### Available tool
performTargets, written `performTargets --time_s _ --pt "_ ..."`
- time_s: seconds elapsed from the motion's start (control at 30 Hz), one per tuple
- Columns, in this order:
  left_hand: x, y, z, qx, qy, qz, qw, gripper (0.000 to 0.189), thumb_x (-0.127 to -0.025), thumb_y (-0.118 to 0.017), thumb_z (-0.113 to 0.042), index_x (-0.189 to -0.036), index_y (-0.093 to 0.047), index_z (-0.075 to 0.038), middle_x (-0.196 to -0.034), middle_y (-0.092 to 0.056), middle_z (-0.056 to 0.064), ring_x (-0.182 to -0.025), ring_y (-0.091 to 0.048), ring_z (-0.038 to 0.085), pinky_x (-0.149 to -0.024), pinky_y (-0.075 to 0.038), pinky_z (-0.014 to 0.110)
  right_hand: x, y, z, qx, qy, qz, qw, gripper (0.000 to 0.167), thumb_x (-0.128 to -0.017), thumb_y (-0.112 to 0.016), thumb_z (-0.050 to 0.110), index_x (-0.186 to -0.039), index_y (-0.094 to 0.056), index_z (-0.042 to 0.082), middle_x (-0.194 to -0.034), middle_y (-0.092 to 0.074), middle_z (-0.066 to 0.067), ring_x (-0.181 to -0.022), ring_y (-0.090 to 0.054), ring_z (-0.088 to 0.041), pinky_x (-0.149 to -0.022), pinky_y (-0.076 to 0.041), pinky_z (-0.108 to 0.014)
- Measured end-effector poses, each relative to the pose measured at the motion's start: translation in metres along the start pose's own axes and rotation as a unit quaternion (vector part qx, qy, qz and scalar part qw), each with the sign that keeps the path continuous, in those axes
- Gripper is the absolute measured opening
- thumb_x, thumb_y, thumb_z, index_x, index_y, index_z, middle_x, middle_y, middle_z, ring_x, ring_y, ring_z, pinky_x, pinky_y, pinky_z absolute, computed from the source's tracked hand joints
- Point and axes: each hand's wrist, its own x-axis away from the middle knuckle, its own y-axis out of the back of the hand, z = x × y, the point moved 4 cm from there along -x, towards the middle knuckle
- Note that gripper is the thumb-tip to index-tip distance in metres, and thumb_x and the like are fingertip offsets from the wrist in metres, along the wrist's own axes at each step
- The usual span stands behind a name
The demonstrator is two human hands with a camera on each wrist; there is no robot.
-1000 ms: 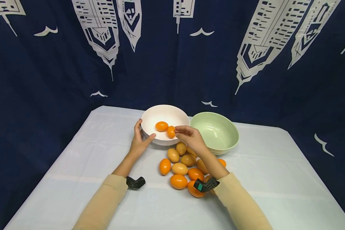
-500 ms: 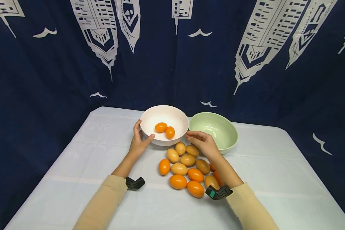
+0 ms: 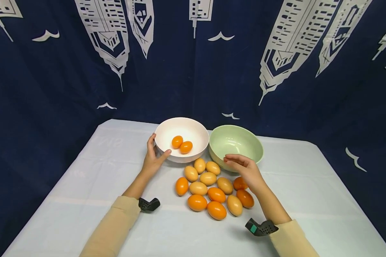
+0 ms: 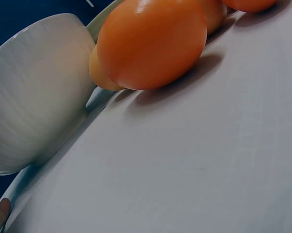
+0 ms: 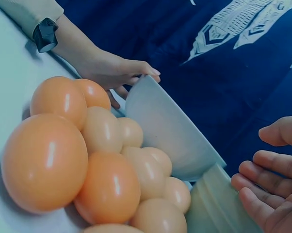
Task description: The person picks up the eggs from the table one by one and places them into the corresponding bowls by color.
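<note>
Table, pale cloth; faint mirrored letters on it at far left, not readable. Backdrop prints towers and birds, no words.

White bowl, far centre, holds 2 orange eggs. Left hand clamps its near-left rim, thumb over the edge. Risk: a hard pull tips the bowl and spills both.

Green bowl just right of it, nothing visible inside.

Right hand hovers at the green bowl's near rim, fingers loose and apart, holding nothing.

Egg pile, 11 loose on the cloth, near of both bowls, touching each other. Risk: round and smooth, so a nudge from the right wrist could roll several toward the near edge. No labels on eggs or bowls.
</note>
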Motion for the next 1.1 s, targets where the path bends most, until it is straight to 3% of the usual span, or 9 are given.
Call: performTargets --time_s 0.13,0.47,0.63,0.83,1.0,1.1 --pt "0.0 -0.001 0.0 0.004 -0.004 -0.001 1.0 0.082 -0.092 -0.066 -0.016 -0.152 -0.011 -0.011 -0.162 -0.002 0.015 -0.142 -0.022 0.043 -0.116 -0.018 0.047 0.009 0.01 -0.001 -0.003 0.007 -0.008 0.9999 0.042 -0.097 -0.061 0.016 -0.127 -0.055 -0.012 -0.122 -0.064 -0.021 -0.104 -0.062 -0.003 -0.093 -0.046 -0.017" --pt "0.0 -0.001 0.0 0.007 -0.009 0.0 0.9999 0.082 -0.093 -0.067 -0.018 -0.152 -0.011 -0.012 -0.162 -0.002 0.015 -0.141 -0.023 0.043 -0.116 -0.019 0.048 0.033 0.044 -0.019 -0.021 -0.006 -0.043 0.9988 0.045 -0.099 -0.059 0.02 -0.129 -0.053 -0.012 -0.111 -0.069 0.006 -0.106 -0.061 -0.004 -0.092 -0.046 -0.016" --pt "0.0 0.0 0.001 0.006 -0.014 -0.001 0.9999 0.081 -0.092 -0.066 -0.016 -0.151 -0.011 -0.012 -0.162 -0.002 0.015 -0.142 -0.022 0.042 -0.116 -0.02 0.049 0.039 0.054 -0.028 -0.07 0.003 -0.055 0.996 0.041 -0.099 -0.059 0.014 -0.127 -0.052 -0.014 -0.109 -0.07 0.006 -0.105 -0.063 -0.006 -0.092 -0.048 -0.018" --pt "-0.001 0.0 0.001 0.013 -0.022 -0.001 0.9997 0.082 -0.091 -0.068 -0.015 -0.151 -0.011 -0.011 -0.161 -0.002 0.017 -0.142 -0.021 0.042 -0.116 -0.019 0.049 0.041 0.058 -0.042 -0.153 0.014 -0.067 0.9859 0.028 -0.098 -0.057 0.005 -0.12 -0.059 -0.012 -0.105 -0.072 0.001 -0.102 -0.066 -0.01 -0.091 -0.05 -0.023" --pt "-0.001 0.0 0.002 0.011 -0.018 -0.001 0.9998 0.082 -0.091 -0.068 -0.015 -0.151 -0.011 -0.011 -0.161 -0.002 0.016 -0.143 -0.02 0.041 -0.116 -0.019 0.048 0.041 0.058 -0.062 -0.158 0.001 -0.084 0.9838 0.02 -0.096 -0.058 0.002 -0.114 -0.065 -0.004 -0.102 -0.072 0.002 -0.1 -0.066 -0.009 -0.089 -0.05 -0.021" --pt "-0.001 0.0 0.002 0.012 -0.02 -0.001 0.9997 0.083 -0.091 -0.068 -0.013 -0.151 -0.011 -0.011 -0.161 -0.002 0.016 -0.143 -0.019 0.039 -0.117 -0.018 0.047 0.041 0.057 -0.074 -0.139 -0.014 -0.101 0.985 0.024 -0.095 -0.061 0.004 -0.116 -0.063 -0.007 -0.101 -0.072 0.004 -0.099 -0.065 -0.007 -0.088 -0.05 -0.019"
